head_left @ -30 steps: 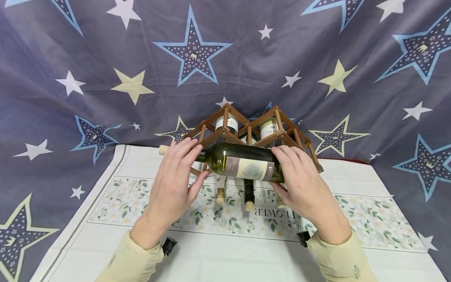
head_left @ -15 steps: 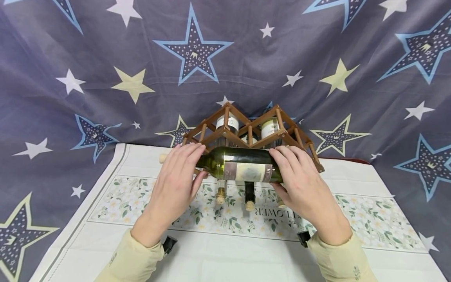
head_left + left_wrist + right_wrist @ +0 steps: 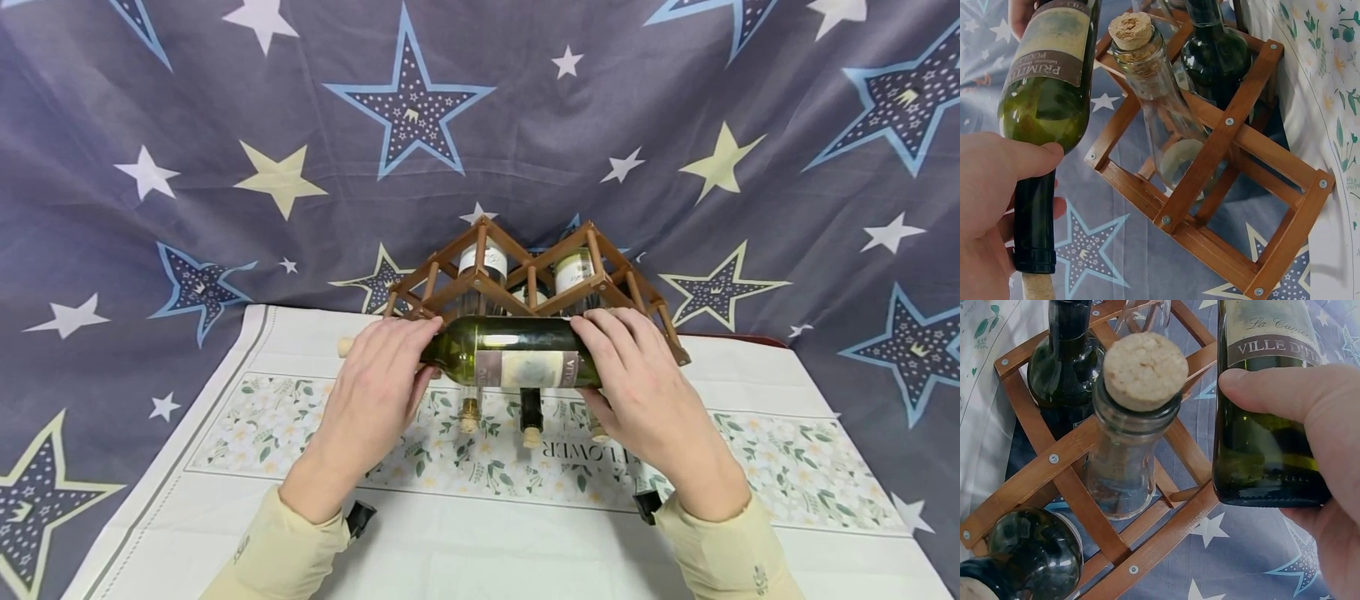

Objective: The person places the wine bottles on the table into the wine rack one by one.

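A green wine bottle (image 3: 525, 337) with a cream and brown label lies nearly level across both hands, its corked neck toward the left. My left hand (image 3: 367, 392) grips the neck; in the left wrist view the thumb lies at the shoulder of the bottle. Around the base end, my right hand (image 3: 648, 379) holds on with its thumb (image 3: 1266, 394) over the glass. Just behind and below the held bottle in the head view stands a wooden wine rack (image 3: 447, 292), partly covered by it. Several corked bottles rest in the rack, among them a clear bottle (image 3: 1163, 119) and a dark green one (image 3: 1213, 69).
Bottle necks with corks (image 3: 532, 437) stick out of the rack toward me. Beneath lies a white tablecloth (image 3: 480, 550) with a floral band and printed letters. A grey curtain (image 3: 525, 150) with stars hangs close behind the rack.
The held bottle has come level, its neck end dropping slightly. My left fingers have shifted a little right toward the bottle's shoulder. The right hand has barely moved, and the rack stays put.
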Demonstrator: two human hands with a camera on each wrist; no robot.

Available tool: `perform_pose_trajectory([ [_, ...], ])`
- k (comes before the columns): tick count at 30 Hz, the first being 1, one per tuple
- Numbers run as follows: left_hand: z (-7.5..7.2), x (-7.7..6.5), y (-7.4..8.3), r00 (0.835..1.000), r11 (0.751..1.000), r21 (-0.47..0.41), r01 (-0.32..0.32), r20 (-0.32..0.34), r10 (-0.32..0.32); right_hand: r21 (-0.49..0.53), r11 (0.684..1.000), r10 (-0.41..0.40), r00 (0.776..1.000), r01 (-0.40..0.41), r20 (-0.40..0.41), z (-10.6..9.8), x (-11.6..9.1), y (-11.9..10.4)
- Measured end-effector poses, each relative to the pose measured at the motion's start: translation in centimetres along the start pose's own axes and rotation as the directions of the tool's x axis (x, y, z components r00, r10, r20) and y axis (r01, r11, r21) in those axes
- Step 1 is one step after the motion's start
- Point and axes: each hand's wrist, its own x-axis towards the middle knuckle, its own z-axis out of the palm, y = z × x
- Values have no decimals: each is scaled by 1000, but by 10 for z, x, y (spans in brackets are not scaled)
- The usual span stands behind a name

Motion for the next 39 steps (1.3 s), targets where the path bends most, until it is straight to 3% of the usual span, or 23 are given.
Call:
perform_pose_trajectory([
  [9, 0, -3, -1, 998, 999, 31, 17, 56, -19, 6, 1000, -7, 1000, 7, -3, -2, 0, 1],
  [17, 1, -5, -2, 997, 1000, 6, 15, 80, -15, -9, 1000, -3, 1000, 3, 9, -3, 0, 3],
  [39, -1, -6, -5, 999, 999, -18, -33, 1, 33, -25, 1000, -3, 999, 2, -35, -8, 0, 3],
])
